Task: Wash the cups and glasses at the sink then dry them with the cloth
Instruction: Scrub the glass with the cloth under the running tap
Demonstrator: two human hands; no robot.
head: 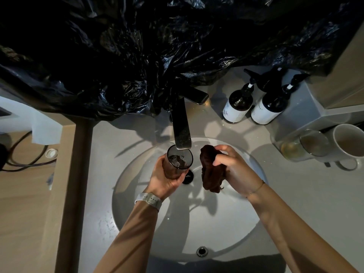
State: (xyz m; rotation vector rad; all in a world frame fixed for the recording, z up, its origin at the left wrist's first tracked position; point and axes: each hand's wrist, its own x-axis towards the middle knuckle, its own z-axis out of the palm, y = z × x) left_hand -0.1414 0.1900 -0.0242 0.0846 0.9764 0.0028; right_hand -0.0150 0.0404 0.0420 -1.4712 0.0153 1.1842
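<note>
Centrally, the left hand grips a dark tinted drinking glass by its lower body, fingers curled round it, holding it upright with its mouth directly beneath the spout of the flat black metal faucet; water shows inside the glass. Beside it, to the right, the right hand clutches a bunched dark brown cloth, whose loose end hangs below the fingers. Both hands are held over the round white basin of the sink, above its black drain plug; a small round overflow hole sits in the near wall of the basin. A pale watch strap circles the left wrist and a thin bracelet the right. On the pale grey surface behind the basin stand two dark pump bottles with white labels, side by side. Farther right, at the frame's edge, a clear glass lies just beside a white ceramic mug. Crumpled black plastic sheeting covers the wall above the faucet.
</note>
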